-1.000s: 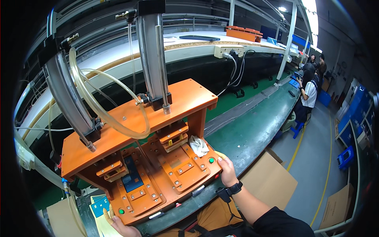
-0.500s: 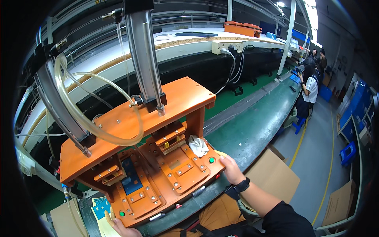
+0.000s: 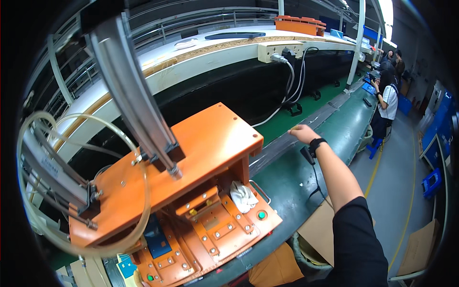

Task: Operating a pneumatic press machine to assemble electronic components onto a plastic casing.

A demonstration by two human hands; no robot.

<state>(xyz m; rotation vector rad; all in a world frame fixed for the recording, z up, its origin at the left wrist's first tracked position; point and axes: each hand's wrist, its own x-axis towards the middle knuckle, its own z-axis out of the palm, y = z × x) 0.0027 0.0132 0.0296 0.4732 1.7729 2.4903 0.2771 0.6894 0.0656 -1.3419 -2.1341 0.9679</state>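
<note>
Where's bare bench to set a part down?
Glossy green bench: one patch between bare right hand and small black object; another between orange metal press and black corded device. Crowded: press bed, with bolted orange blocks and crumpled white cloth.

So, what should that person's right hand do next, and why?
Perhaps move the right hand to the right green button on the orange machine: that hand is up over the bench, apart from the machine, while a blue piece lies in its left half and the left hand, barely in view, is beside the left green button.
</note>
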